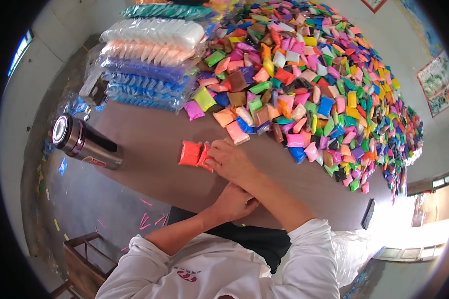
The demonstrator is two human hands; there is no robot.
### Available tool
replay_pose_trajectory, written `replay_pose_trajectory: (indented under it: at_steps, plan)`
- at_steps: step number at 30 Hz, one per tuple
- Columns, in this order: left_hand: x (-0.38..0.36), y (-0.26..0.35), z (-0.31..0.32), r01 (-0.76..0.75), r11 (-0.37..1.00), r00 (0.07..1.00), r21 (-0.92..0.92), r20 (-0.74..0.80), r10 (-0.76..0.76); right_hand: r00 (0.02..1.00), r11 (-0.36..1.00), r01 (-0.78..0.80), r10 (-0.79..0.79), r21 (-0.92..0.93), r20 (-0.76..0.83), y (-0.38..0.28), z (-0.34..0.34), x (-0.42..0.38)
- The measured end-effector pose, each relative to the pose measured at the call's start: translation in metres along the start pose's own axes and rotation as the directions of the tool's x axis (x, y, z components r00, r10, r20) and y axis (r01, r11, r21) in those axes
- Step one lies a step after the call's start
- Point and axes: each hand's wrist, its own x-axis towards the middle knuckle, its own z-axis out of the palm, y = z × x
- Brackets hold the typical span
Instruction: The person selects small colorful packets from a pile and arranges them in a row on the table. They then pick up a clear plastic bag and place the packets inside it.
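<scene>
My right hand (pixel 229 160) reaches across the table, its fingers closed on the edge of a small red packet (pixel 204 157) in clear wrap. Just left of it, a second red packet (pixel 190 153) lies flat on the brown table (pixel 154 129). Nearer my body, my left hand (pixel 234 203) rests below my right wrist with its fingers curled in. The right forearm partly covers it, and what it holds, if anything, is hidden.
A large heap of colourful packets (pixel 294 89) covers the table's far and right side. Bagged rows of white packets (pixel 154 34) and blue packets (pixel 144 89) are stacked at the back left. A steel flask (pixel 87 142) stands left; a dark phone-like slab (pixel 368 213) lies at the right edge.
</scene>
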Motion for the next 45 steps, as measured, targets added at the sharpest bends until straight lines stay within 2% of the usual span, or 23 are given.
replay_pose_trajectory:
  at_steps: [1,3,5,7,9,10,14,15,18,19,21,23,24,25,27,28,31,34,36,39,40,42,45]
  plan:
    - [0.000,0.000,0.000,-0.008,1.000,1.000,-0.010,-0.019,0.008,0.999,0.997,0.003,0.001,0.076,-0.048,0.003,-0.002,0.001]
    - [-0.003,0.000,-0.005,0.041,0.997,0.996,0.070,0.082,-0.046,0.989,0.974,0.024,0.010,0.223,-0.151,0.015,-0.008,0.002]
    - [-0.002,0.000,-0.005,0.060,0.993,0.993,0.100,0.098,-0.070,0.959,0.995,-0.100,0.102,0.020,-0.265,0.034,-0.045,0.015]
    - [-0.002,0.002,-0.005,0.057,0.996,0.997,0.071,0.048,-0.061,0.840,0.965,-0.252,0.184,-0.067,-0.510,0.056,-0.092,0.030]
    - [0.000,0.004,-0.010,0.096,0.994,0.988,0.059,0.113,-0.102,0.689,0.905,-0.363,0.101,-0.221,-0.718,0.098,-0.121,0.046]
    - [0.001,0.005,-0.012,0.116,0.992,0.982,0.056,0.146,-0.123,0.701,0.861,-0.433,0.135,-0.268,-0.700,0.121,-0.135,0.051]
    - [-0.002,0.000,-0.010,0.168,0.978,0.986,-0.121,0.044,-0.163,0.725,0.651,-0.637,0.326,-0.412,-0.606,0.186,-0.147,0.066]
    - [-0.003,-0.003,-0.011,0.191,0.970,0.981,-0.150,0.050,-0.185,0.719,0.605,-0.682,0.454,-0.411,-0.527,0.188,-0.147,0.068]
    - [-0.006,-0.008,-0.012,0.355,0.865,0.935,-0.355,0.117,-0.336,0.691,0.631,-0.709,0.533,-0.315,-0.489,0.194,-0.146,0.066]
    - [-0.007,-0.008,-0.013,0.421,0.795,0.906,-0.436,0.157,-0.393,0.731,0.696,-0.638,0.416,-0.328,-0.541,0.196,-0.144,0.062]
    - [-0.007,-0.003,-0.015,0.405,0.785,0.907,-0.468,0.097,-0.410,0.761,0.792,-0.481,0.164,-0.377,-0.627,0.198,-0.142,0.050]
    - [-0.005,-0.003,-0.013,0.361,0.774,0.916,-0.520,0.044,-0.398,0.758,0.869,-0.495,0.428,-0.006,-0.491,0.151,-0.154,0.032]
    - [-0.006,-0.007,-0.010,0.330,0.766,0.924,-0.552,0.021,-0.383,0.752,0.842,-0.506,0.537,0.186,-0.384,0.130,-0.154,0.017]
    - [-0.009,-0.009,-0.008,0.307,0.751,0.927,-0.584,0.004,-0.375,0.797,0.892,-0.379,0.451,0.248,-0.402,0.130,-0.141,-0.008]
    - [-0.008,-0.007,-0.012,0.335,0.718,0.917,-0.610,0.035,-0.398,0.812,0.802,-0.508,0.568,0.315,-0.137,0.073,-0.139,-0.050]
    - [-0.006,-0.007,-0.012,0.347,0.703,0.912,-0.621,0.047,-0.408,0.826,0.804,-0.515,0.558,0.297,-0.080,0.053,-0.132,-0.070]
    - [0.000,-0.006,-0.006,0.216,0.894,0.969,-0.392,-0.029,-0.247,0.840,0.806,-0.537,0.536,0.248,0.077,0.011,-0.119,-0.104]
    - [0.008,0.004,-0.007,0.039,0.984,0.991,0.172,0.121,-0.061,0.807,0.766,-0.590,0.556,0.256,0.197,-0.005,-0.115,-0.111]
    - [0.006,0.002,-0.005,0.112,0.987,0.982,0.114,0.140,-0.128,0.793,0.722,-0.608,0.564,0.330,0.229,-0.004,-0.111,-0.113]
    - [0.003,-0.002,-0.007,0.250,0.968,0.960,-0.035,0.142,-0.242,0.780,0.282,-0.471,0.575,0.836,0.246,-0.003,-0.097,-0.117]
    - [0.003,-0.002,-0.007,0.299,0.949,0.948,-0.100,0.141,-0.284,0.745,0.242,-0.521,0.598,0.819,0.297,-0.006,-0.094,-0.118]
    - [0.005,-0.001,-0.005,0.239,0.969,0.965,-0.064,0.122,-0.230,0.665,0.158,-0.614,0.632,0.773,0.399,-0.011,-0.086,-0.122]
    - [0.004,-0.001,-0.008,0.204,0.979,0.969,-0.016,0.146,-0.200,0.729,0.150,-0.398,0.651,0.905,0.212,-0.011,-0.063,-0.126]
